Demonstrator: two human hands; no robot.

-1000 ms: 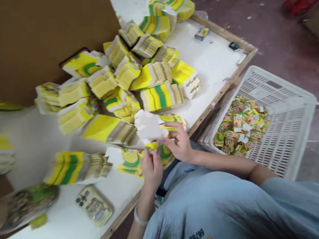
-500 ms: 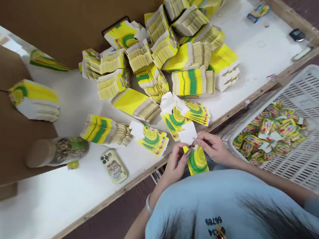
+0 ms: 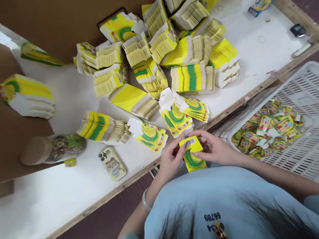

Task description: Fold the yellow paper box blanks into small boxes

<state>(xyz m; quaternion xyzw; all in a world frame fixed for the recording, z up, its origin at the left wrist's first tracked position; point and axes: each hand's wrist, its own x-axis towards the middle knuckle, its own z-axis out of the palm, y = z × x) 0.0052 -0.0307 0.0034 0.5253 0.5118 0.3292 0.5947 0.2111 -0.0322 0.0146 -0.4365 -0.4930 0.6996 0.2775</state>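
A small yellow carton with a green swirl (image 3: 192, 154) is held between both hands just off the table's near edge, its barcode flap on top. My left hand (image 3: 170, 159) pinches its left side, my right hand (image 3: 217, 149) its right. Just beyond my fingers lie fanned stacks of flat cartons (image 3: 176, 119) on the white table (image 3: 55, 196). A big heap of bundled flat cartons (image 3: 166, 53) fills the table's middle.
A white slatted crate (image 3: 307, 125) at the right holds several folded cartons (image 3: 267, 130). A phone (image 3: 112, 163) and a jar on its side (image 3: 53, 148) lie at the left. Brown cardboard (image 3: 2, 129) stands behind. A small box (image 3: 260, 5) rests far right.
The white flap that stood up on the carton is now folded down, showing a barcode. Both hands have closed in on the carton. The view has shifted slightly.
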